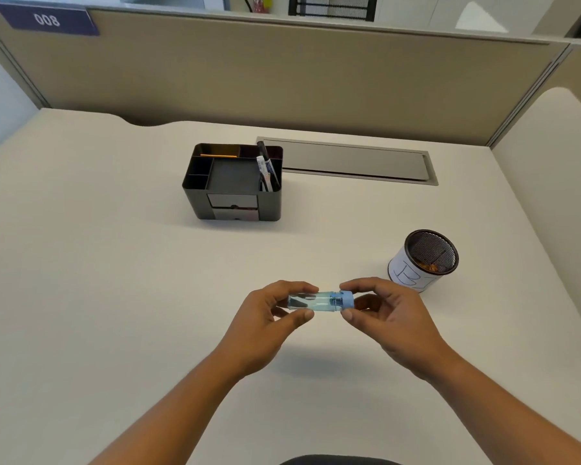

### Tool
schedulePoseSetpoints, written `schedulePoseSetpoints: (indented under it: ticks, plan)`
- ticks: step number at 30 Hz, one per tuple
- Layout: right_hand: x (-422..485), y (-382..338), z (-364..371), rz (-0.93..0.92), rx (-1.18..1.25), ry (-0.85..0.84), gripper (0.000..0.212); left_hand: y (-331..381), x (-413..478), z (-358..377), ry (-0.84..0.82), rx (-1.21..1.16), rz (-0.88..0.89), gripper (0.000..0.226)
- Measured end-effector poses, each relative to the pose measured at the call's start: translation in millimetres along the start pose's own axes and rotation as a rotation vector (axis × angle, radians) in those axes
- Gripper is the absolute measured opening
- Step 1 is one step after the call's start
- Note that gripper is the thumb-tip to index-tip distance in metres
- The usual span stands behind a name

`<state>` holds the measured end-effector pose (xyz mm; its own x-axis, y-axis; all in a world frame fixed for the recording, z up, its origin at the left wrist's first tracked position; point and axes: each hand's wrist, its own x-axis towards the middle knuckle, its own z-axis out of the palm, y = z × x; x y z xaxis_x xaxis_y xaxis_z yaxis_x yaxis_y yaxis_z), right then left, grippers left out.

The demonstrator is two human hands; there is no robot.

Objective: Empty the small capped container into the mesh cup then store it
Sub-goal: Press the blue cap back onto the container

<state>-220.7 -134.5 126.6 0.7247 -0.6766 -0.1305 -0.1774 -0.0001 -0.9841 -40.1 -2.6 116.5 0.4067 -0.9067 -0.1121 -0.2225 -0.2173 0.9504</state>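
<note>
Blue-capped container (316, 302) sideways, contents unclear | left hand (265, 317) grips body, right hand (383, 313) pinches cap (348, 299) | one mesh cup (426, 258), one organizer (233, 182)

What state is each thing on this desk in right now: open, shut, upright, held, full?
Container: held sideways above the desk, small dark things inside.
Cap: on the container.
Left hand: gripping the container's body.
Right hand: fingers on the cap.
Mesh cup: upright, open, something orange-brown at the bottom.
Organizer: upright, pens in its right compartment, drawers shut.
</note>
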Motion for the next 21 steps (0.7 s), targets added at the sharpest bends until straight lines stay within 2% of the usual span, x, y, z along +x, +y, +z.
schedulePoseSetpoints:
  ticks: [8, 15, 21]
  plan:
    - [-0.2, -6.9, 5.5, -0.078, -0.066, -0.015, 0.035, -0.5, -3.6, -2.0, -0.016, 0.043, -0.015, 0.026]
    - [2.4, -8.8, 4.9, -0.106, -0.085, 0.025, 0.034, 7.4, 0.3, -1.5, 0.021, 0.088, 0.063, 0.028]
    - [3.8, -10.5, 3.0, -0.166, -0.124, 0.033, 0.031, 7.5, 1.7, -1.1, 0.017, 0.034, 0.072, 0.029]
